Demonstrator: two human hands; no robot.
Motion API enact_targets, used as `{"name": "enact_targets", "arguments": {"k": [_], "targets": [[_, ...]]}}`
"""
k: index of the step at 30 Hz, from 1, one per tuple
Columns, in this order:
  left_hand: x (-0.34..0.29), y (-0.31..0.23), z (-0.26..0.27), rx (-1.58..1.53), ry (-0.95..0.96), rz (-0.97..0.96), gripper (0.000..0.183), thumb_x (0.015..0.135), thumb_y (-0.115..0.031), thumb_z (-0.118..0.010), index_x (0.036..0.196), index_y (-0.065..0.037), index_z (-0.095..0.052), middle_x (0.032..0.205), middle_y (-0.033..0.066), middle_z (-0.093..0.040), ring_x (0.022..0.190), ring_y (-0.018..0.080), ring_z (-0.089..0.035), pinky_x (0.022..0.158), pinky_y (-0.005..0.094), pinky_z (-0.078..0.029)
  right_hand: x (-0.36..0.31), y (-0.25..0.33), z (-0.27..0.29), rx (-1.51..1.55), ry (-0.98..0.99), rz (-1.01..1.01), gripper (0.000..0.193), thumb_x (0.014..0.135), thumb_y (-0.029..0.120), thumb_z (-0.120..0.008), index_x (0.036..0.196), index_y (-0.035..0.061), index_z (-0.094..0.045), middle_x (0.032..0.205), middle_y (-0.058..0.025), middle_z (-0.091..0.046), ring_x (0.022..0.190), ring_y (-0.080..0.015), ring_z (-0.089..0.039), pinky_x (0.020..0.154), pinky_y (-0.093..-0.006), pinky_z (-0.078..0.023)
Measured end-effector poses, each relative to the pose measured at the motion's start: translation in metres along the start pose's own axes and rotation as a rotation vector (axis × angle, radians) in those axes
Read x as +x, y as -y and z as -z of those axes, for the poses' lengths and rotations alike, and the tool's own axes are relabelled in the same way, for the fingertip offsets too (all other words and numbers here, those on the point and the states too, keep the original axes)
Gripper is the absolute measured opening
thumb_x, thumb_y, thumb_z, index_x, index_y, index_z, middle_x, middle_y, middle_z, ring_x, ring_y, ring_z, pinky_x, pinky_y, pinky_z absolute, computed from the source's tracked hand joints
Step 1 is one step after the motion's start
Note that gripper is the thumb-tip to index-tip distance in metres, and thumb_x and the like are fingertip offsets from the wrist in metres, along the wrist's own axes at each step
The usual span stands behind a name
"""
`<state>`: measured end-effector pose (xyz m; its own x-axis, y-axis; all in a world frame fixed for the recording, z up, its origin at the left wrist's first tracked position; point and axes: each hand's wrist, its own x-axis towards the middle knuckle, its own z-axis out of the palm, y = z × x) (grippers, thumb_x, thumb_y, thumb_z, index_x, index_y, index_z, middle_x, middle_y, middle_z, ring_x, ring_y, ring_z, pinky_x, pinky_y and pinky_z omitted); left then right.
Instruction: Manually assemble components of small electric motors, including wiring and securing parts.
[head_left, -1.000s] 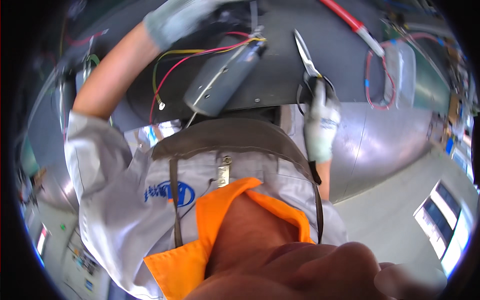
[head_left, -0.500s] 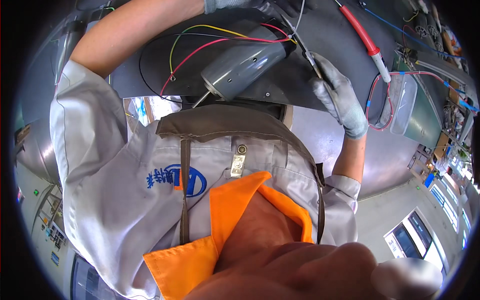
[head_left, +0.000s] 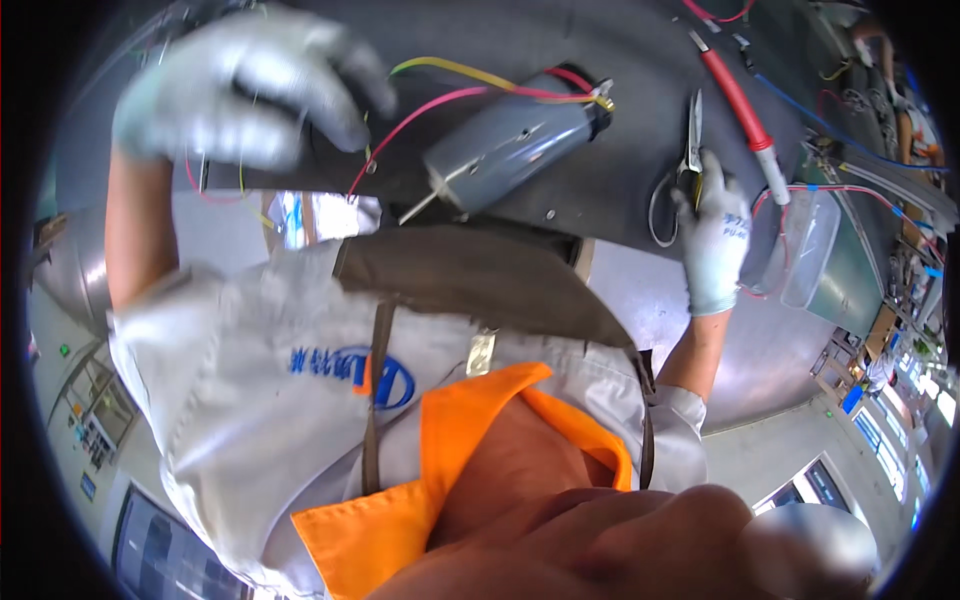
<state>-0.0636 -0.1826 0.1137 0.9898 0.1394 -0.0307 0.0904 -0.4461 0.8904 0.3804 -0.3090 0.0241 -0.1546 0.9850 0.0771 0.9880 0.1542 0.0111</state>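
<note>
On the dark worktop lies a grey cylindrical motor point(head_left: 510, 150) with a thin shaft at its near left end. Red and yellow-green wires point(head_left: 440, 65) run from its far right end, where they are bundled, toward the left. My left hand point(head_left: 255, 95), gloved and blurred by motion, hovers over the wires' left ends with its fingers apart; I see nothing in it. To the motor's right, my gloved right hand point(head_left: 718, 225) has its fingers closed around one handle of the scissors point(head_left: 694, 140). The blades point away from me, and the other handle loop shows beside my fingers.
Right of the scissors lies a red-and-white probe-like tool point(head_left: 735, 95) with a red cable. A clear plastic tray point(head_left: 812, 250) sits beyond my right hand. A blue cable point(head_left: 830, 120) crosses the far right. The worktop's near edge runs just before my apron point(head_left: 470, 270).
My left hand has swung from the far middle to the left, above the wire ends. My right hand has moved right and nearer with the scissors, away from the wire bundle.
</note>
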Motion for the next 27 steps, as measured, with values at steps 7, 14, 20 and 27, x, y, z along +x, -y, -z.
{"name": "enact_targets", "arguments": {"k": [7,14,20,27], "targets": [[0.082,0.061,-0.150,0.512,-0.812,0.233,0.070,0.081,-0.036,-0.073,0.139,-0.002,-0.051,0.135,0.0281,-0.051,0.120,0.0464,-0.054,0.103,0.0531,-0.044,0.029,0.084,-0.031,1.548,1.010,-0.397,0.048,0.091,0.038,-0.074,0.115,-0.0024,-0.065,0.088,-0.0054,-0.069,0.069,-0.0125,-0.067,0.059,-0.0284,-0.055],[0.165,0.108,-0.080,0.685,-1.338,0.290,0.048,0.090,-0.020,-0.066,0.134,-0.005,-0.056,0.127,0.0255,-0.057,0.111,0.0441,-0.060,0.090,0.0459,-0.052,0.141,0.081,-0.042,1.370,0.378,-0.299,0.032,0.092,0.025,-0.071,0.103,-0.0054,-0.069,0.085,-0.0083,-0.070,0.070,-0.0100,-0.064,0.059,-0.0290,-0.053],[0.269,0.225,0.109,0.642,-1.356,0.550,0.064,0.093,-0.057,-0.051,0.129,-0.005,-0.058,0.119,0.0271,-0.064,0.109,0.0428,-0.063,0.093,0.0495,-0.051,0.271,0.030,-0.090,0.944,-0.415,0.029,0.039,0.089,0.027,-0.067,0.114,-0.0023,-0.067,0.104,-0.0258,-0.069,0.099,-0.0407,-0.067,0.087,-0.0423,-0.053],[0.195,0.205,0.099,-0.693,-1.046,0.435,0.035,0.094,-0.031,-0.063,0.118,-0.006,-0.063,0.091,0.0033,-0.065,0.067,0.0099,-0.057,0.054,0.0236,-0.039,0.114,-0.044,-0.017,1.122,-0.457,-0.412,0.036,0.094,0.018,-0.067,0.124,-0.0014,-0.065,0.117,-0.0127,-0.067,0.107,-0.0216,-0.064,0.095,-0.0352,-0.051]]}}
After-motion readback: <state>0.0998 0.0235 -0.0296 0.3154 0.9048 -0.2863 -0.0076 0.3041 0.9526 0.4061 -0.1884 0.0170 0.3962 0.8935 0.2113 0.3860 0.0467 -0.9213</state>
